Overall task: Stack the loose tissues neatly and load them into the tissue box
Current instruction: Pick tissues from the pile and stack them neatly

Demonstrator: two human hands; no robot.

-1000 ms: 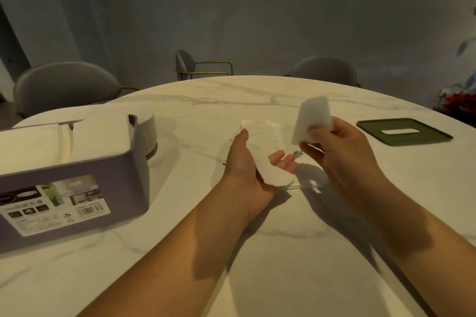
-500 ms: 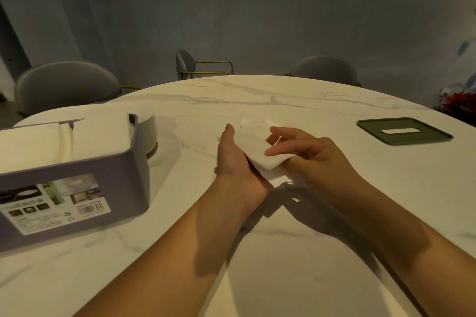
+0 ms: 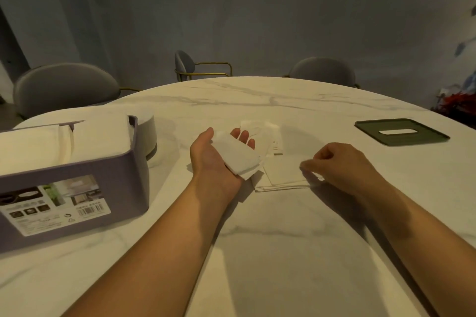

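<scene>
My left hand [image 3: 211, 159] lies palm up over the table and holds a small stack of folded white tissues [image 3: 238, 158]. Just right of it, loose white tissues [image 3: 282, 172] lie flat on the marble table [image 3: 257, 252]. My right hand [image 3: 342, 165] rests on their right edge, its fingertips pinching the corner of the top tissue. The purple tissue box [image 3: 85, 188] stands open at the left, with white tissues [image 3: 51, 141] inside. Its dark green lid [image 3: 401, 132] lies flat at the far right.
A grey round object [image 3: 148, 134] stands behind the box. More crumpled tissues [image 3: 265, 131] lie beyond my left fingers. Grey chairs [image 3: 64, 87] ring the far side of the table. Something red [image 3: 456, 103] sits at the right edge.
My right hand laid its tissue onto the stack in my left palm, then moved right and down to the tissues on the table. My left hand stayed in place.
</scene>
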